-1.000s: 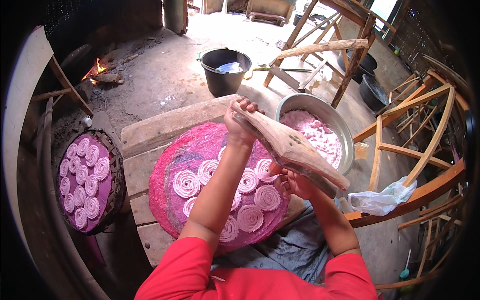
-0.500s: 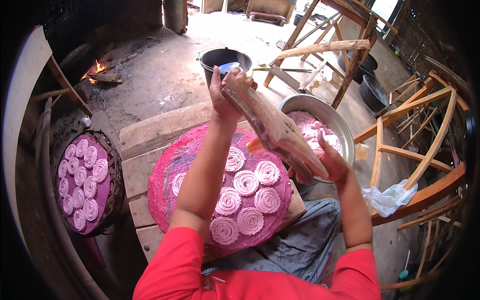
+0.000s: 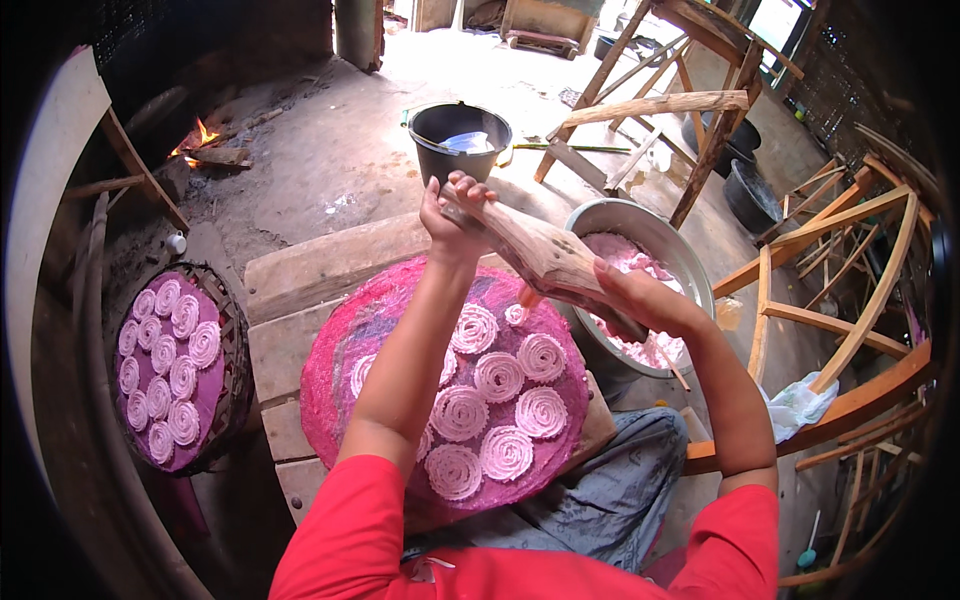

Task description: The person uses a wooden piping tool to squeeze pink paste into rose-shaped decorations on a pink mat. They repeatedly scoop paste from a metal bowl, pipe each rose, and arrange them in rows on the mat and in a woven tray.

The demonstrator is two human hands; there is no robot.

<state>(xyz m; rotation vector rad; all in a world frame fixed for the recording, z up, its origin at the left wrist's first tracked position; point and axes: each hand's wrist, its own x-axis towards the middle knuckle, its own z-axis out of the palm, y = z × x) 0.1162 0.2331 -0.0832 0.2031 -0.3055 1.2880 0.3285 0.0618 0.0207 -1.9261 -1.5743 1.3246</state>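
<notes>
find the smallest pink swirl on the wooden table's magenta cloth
The tiny pink swirl beside the orange tip under the long wooden tool; the other swirls there are visibly wider.

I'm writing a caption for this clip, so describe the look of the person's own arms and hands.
The left hand and the right hand are both bare, without gloves. The forearms are uncovered too, and no watch or bracelet shows. The short sleeves are plain red, matching the shirt.

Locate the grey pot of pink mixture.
In the head view, the grey pot is right of centre, beside the wooden table, partly hidden behind the right hand.
</notes>
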